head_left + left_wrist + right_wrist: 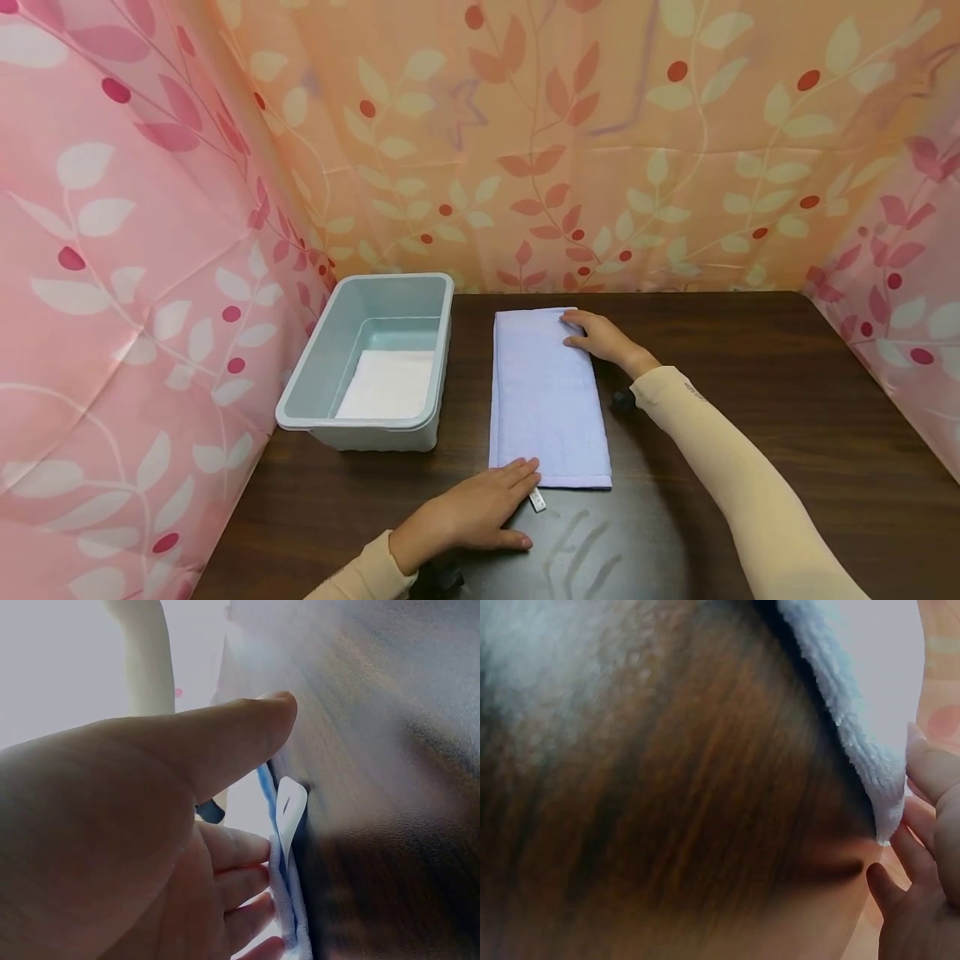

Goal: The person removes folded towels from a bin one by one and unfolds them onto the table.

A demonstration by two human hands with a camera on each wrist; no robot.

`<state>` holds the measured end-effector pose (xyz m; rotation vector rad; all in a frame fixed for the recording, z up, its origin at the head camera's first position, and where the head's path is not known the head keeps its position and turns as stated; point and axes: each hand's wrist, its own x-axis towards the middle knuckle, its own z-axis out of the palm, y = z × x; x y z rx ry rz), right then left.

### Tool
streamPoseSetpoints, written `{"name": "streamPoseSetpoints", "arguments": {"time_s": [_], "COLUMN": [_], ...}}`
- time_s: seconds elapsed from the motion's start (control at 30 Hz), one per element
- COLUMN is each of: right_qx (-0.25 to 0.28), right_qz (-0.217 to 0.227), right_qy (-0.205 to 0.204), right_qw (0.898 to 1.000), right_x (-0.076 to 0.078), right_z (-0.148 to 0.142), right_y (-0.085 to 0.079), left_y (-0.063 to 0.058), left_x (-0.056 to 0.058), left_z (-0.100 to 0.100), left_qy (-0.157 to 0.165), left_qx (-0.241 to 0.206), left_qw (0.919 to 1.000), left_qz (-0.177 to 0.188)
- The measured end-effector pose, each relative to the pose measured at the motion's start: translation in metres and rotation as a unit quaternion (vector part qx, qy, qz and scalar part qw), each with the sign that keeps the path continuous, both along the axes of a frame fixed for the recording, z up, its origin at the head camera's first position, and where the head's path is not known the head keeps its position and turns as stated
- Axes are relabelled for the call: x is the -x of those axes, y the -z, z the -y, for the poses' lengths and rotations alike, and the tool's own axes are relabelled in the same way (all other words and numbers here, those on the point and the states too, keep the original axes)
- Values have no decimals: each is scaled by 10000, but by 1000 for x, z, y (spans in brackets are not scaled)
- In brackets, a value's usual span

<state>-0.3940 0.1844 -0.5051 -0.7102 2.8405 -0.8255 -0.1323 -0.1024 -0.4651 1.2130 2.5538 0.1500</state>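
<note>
A pale lavender towel, folded into a long rectangle, lies flat on the dark table. At its near left corner, the fingertips of my left hand rest on the cloth, fingers nearly straight and thumb spread over the table. A small white tag sticks out beside those fingers; the left wrist view shows the tag at the towel's layered edge. My right hand touches the far right corner with loosely extended fingers. In the right wrist view, its fingers lie along the towel's fluffy edge.
To the left of the towel stands a pale blue-green plastic bin with a folded white cloth on its bottom. Floral curtains enclose the back and sides of the wood-grain table.
</note>
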Motion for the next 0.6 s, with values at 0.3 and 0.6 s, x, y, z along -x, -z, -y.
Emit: {"name": "streamPoseSetpoints", "arguments": {"time_s": [0.3, 0.6], "right_qx": [-219, -357], "right_qz": [220, 266], "right_qy": [-38, -48], "right_qw": [9995, 9990], "right_x": [1, 4], "right_z": [-1, 7], "right_y": [1, -2], "left_y": [-2, -6], "left_x": [-1, -2], "left_z": [0, 1], "left_qy": [-53, -268], "left_qx": [9, 77], "left_qw": [10000, 9995], "left_qz": [24, 141]}}
